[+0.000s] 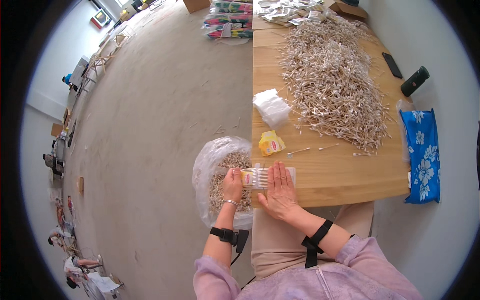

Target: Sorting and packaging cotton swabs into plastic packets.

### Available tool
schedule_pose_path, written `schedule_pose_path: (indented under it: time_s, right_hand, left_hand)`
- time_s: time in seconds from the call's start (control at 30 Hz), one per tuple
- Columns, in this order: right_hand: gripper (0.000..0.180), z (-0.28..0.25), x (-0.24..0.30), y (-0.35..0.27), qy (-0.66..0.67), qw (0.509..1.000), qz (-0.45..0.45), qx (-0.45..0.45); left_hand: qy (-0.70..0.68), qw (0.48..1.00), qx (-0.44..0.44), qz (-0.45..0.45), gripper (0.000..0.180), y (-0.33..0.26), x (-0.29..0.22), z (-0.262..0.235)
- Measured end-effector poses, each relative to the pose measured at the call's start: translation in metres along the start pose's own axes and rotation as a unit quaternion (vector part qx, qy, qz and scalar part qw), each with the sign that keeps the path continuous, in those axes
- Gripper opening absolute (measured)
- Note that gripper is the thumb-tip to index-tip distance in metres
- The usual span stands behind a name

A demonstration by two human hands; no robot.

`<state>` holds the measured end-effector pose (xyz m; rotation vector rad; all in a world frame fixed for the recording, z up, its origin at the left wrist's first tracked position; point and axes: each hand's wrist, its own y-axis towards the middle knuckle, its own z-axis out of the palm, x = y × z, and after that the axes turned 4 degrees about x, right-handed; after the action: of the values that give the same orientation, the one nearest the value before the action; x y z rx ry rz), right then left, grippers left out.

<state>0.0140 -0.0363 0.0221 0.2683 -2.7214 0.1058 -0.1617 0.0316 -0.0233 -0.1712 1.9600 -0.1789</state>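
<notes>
A small clear packet of cotton swabs (258, 178) with a yellow card in it lies at the table's near left edge. My left hand (232, 187) grips the packet's left end, its fingers closed. Across the packet's right part my right hand (281, 194) lies flat, fingers stretched out, covering some of it. Just beyond are a stack of yellow cards (271, 144) and a pile of thin clear plastic bags (272, 108). A big heap of loose cotton swabs (330, 80) spreads over the table, with a few single swabs (299, 150) nearer my hands.
Below the table's left edge, a clear plastic sack (202, 162) holds more swabs. Along the table's right side are a phone (392, 65), a dark bottle (415, 81) and a blue flowered pack (423, 156). Filled packets (287, 11) lie at the far end. People sit far left.
</notes>
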Motion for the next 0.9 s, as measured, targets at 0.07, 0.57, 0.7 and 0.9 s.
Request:
schedule_pose_path:
  time_s: [0.07, 0.57, 0.7, 0.9]
  right_hand:
    - [0.093, -0.001, 0.004, 0.001, 0.005, 1.0, -0.001, 0.007]
    - [0.096, 0.008, 0.018, 0.006, 0.017, 1.0, -0.006, -0.003]
    - [0.095, 0.006, 0.017, 0.005, 0.027, 1.0, -0.015, 0.005]
    - [0.094, 0.008, 0.019, 0.005, 0.02, 1.0, -0.014, 0.013]
  left_hand:
    - [-0.04, 0.999, 0.03, -0.018, 0.034, 0.003, 0.013, -0.002]
    - [-0.081, 0.995, 0.009, 0.053, 0.036, -0.009, -0.023, 0.003]
    - [-0.024, 0.998, -0.02, 0.046, 0.038, -0.011, -0.024, 0.005]
    - [-0.004, 0.998, -0.046, 0.052, 0.038, -0.007, -0.015, 0.01]
